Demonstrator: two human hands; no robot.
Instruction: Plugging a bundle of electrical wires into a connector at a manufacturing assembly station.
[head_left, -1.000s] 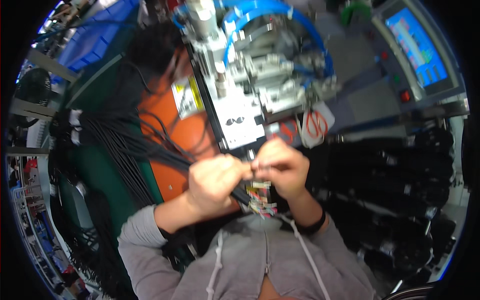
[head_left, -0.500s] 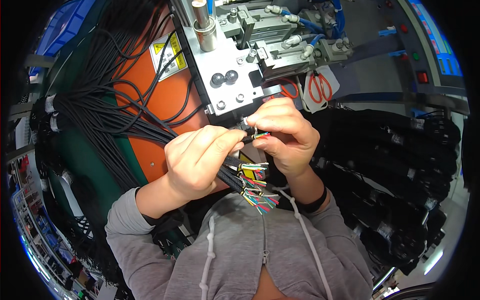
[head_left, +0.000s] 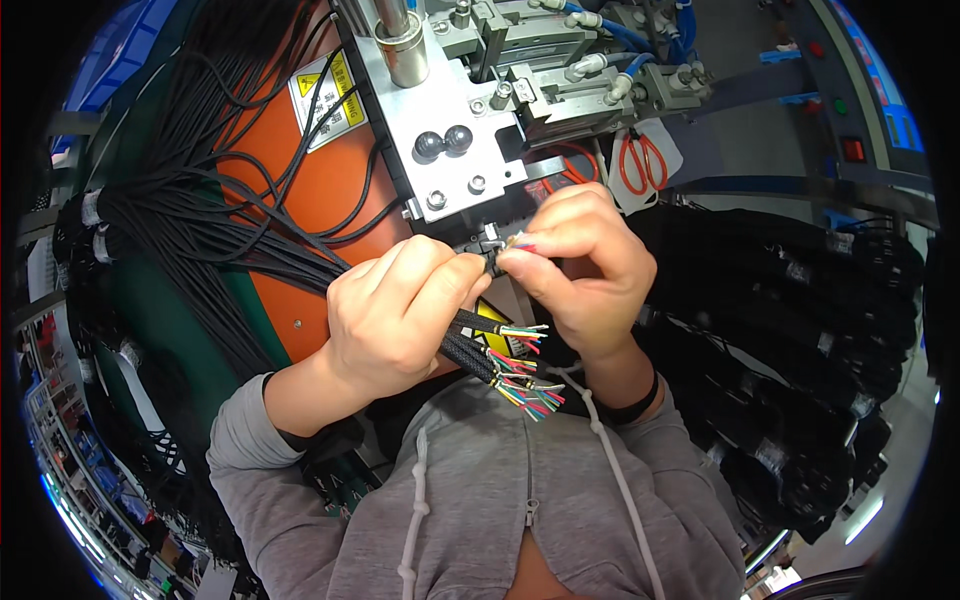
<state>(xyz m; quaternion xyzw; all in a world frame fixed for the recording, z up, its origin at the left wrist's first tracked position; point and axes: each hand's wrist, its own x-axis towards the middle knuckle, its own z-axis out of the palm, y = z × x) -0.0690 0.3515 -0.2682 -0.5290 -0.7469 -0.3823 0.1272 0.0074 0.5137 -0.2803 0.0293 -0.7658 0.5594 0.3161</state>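
Note:
My left hand is closed round a black cable, its fingertips beside the dark jaw under the metal machine head. My right hand pinches the thin coloured wires at that cable's stripped end, just right of a small bright metal part. The two hands' fingertips almost meet, and they partly hide the wires. Below my left hand, several more braided black cables stick out, their fanned wire ends coloured red, green, yellow, blue and white.
A large bundle of black cables crosses the orange panel from the left. Pneumatic cylinders with blue hoses stand behind the machine head. Red-handled scissors lie to the right. Thick black cable bundles fill the right side.
Both hands have shifted slightly, the right one up and to the right. The pinched wires now sit higher, nearer the small metal part. The view has moved a little.

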